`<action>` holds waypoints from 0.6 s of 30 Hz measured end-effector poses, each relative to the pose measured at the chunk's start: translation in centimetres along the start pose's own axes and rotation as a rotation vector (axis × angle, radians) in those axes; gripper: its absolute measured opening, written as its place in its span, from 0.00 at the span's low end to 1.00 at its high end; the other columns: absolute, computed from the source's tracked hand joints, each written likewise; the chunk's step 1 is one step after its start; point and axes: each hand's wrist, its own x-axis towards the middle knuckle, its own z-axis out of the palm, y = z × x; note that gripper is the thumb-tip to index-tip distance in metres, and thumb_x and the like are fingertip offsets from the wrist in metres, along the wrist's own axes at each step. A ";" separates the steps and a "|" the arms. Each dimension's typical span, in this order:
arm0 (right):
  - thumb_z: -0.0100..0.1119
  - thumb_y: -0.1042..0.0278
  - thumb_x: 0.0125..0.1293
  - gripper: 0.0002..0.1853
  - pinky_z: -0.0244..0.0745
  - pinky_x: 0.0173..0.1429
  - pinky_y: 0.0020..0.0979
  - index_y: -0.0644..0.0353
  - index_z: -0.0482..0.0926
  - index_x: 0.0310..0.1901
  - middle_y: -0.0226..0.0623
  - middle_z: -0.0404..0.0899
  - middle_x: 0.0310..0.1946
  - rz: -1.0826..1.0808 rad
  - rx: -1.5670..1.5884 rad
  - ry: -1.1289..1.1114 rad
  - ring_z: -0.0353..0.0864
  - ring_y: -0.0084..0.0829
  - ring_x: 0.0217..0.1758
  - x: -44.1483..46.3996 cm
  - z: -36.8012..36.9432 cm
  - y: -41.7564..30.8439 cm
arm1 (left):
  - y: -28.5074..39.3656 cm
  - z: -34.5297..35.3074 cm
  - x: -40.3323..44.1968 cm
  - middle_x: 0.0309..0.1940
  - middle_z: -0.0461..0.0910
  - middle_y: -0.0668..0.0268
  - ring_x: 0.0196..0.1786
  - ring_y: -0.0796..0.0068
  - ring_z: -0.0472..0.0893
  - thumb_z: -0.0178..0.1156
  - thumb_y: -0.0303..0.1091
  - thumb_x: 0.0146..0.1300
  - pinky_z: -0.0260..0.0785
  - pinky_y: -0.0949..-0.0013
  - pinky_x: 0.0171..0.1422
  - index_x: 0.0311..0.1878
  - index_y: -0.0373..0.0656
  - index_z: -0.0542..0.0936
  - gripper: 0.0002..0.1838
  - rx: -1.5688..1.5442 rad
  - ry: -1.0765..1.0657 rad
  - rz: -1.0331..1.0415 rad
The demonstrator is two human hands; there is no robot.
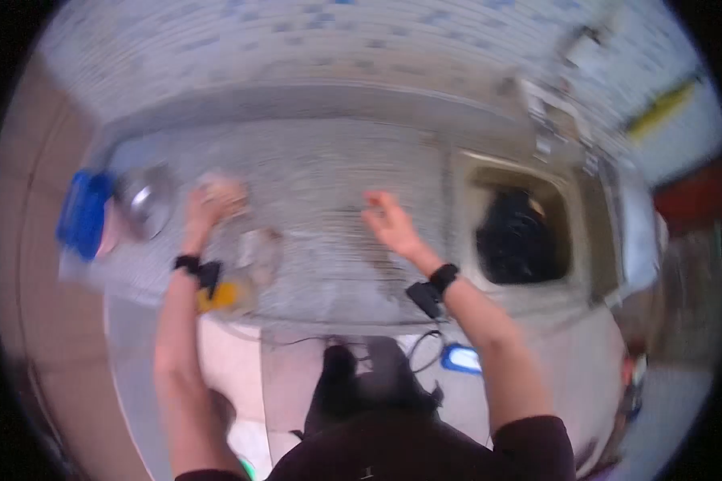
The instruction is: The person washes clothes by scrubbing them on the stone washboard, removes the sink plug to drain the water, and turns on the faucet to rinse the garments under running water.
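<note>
On the left of the grey counter (313,280), my left hand (204,207) has its fingers around a pale, blurred item (231,195) that I cannot make out. My right hand (390,223) is over the middle of the counter, fingers apart and holding nothing. Just right of my left hand lies a clear, crumpled-looking thing (261,248). Beside my left wrist is something yellow-orange (223,297) in a see-through holder. A shiny metal bowl or lid (146,200) rests to the left of my left hand. Dark bands are on both wrists.
A blue basket (85,213) stands at the counter's left end, with something pink beside it. To the right is a sink (568,232) holding a black item (521,240). A faucet (557,116) is behind it. A blue and white object (462,359) lies below the front edge.
</note>
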 end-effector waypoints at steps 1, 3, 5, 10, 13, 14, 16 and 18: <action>0.63 0.63 0.71 0.22 0.73 0.66 0.41 0.61 0.74 0.63 0.49 0.75 0.60 0.031 -0.061 0.031 0.78 0.44 0.64 -2.2 -2.5 1.5 | -6.3 -0.8 2.4 0.61 0.78 0.55 0.56 0.61 0.83 0.62 0.42 0.72 0.79 0.59 0.58 0.70 0.38 0.68 0.29 -0.219 -0.013 -0.072; 0.62 0.63 0.70 0.21 0.75 0.64 0.41 0.61 0.75 0.62 0.49 0.77 0.58 0.172 -0.083 0.124 0.80 0.45 0.62 -6.4 -8.0 4.8 | 2.3 1.3 -0.7 0.58 0.80 0.50 0.55 0.59 0.85 0.65 0.43 0.70 0.81 0.60 0.55 0.70 0.37 0.67 0.32 -0.284 -0.204 -0.300; 0.62 0.64 0.70 0.20 0.76 0.62 0.40 0.61 0.77 0.60 0.49 0.78 0.55 0.268 -0.050 0.168 0.82 0.45 0.59 -9.9 -12.4 7.8 | 1.8 2.2 -0.7 0.52 0.83 0.48 0.54 0.50 0.84 0.70 0.43 0.61 0.76 0.54 0.60 0.66 0.31 0.73 0.35 0.358 0.099 -0.216; 0.63 0.56 0.65 0.24 0.76 0.64 0.45 0.57 0.78 0.61 0.52 0.81 0.56 0.525 -0.452 0.181 0.81 0.52 0.59 -20.4 -26.6 19.8 | 3.7 8.9 -1.8 0.60 0.74 0.42 0.66 0.44 0.72 0.70 0.41 0.59 0.64 0.48 0.72 0.68 0.39 0.73 0.35 0.782 0.092 0.140; 0.66 0.53 0.63 0.34 0.71 0.71 0.46 0.52 0.69 0.70 0.58 0.76 0.61 0.800 -0.532 0.095 0.76 0.57 0.66 -25.0 -35.1 27.8 | 8.3 18.0 -6.8 0.62 0.72 0.37 0.66 0.37 0.70 0.73 0.40 0.56 0.64 0.48 0.72 0.68 0.41 0.72 0.37 0.674 -0.141 0.246; 0.66 0.51 0.62 0.38 0.71 0.72 0.47 0.49 0.65 0.73 0.60 0.73 0.62 0.889 -0.569 0.072 0.76 0.59 0.66 -25.7 -37.3 29.1 | 8.0 21.3 -8.4 0.62 0.71 0.35 0.67 0.35 0.70 0.75 0.40 0.55 0.64 0.47 0.72 0.69 0.42 0.71 0.39 0.662 -0.201 0.303; 0.69 0.47 0.59 0.43 0.72 0.69 0.44 0.60 0.65 0.71 0.62 0.78 0.59 0.987 -0.672 0.077 0.76 0.55 0.67 -26.4 -39.4 32.8 | 10.1 27.9 -11.7 0.65 0.69 0.33 0.70 0.33 0.67 0.77 0.42 0.53 0.61 0.47 0.75 0.72 0.43 0.69 0.44 0.676 -0.313 0.344; 0.68 0.44 0.58 0.45 0.72 0.69 0.43 0.63 0.63 0.71 0.63 0.77 0.60 1.042 -0.594 -0.016 0.76 0.55 0.67 -25.1 -39.1 36.7 | 12.1 33.3 -14.4 0.70 0.63 0.30 0.75 0.33 0.62 0.79 0.45 0.50 0.58 0.46 0.79 0.76 0.44 0.64 0.51 0.688 -0.381 0.165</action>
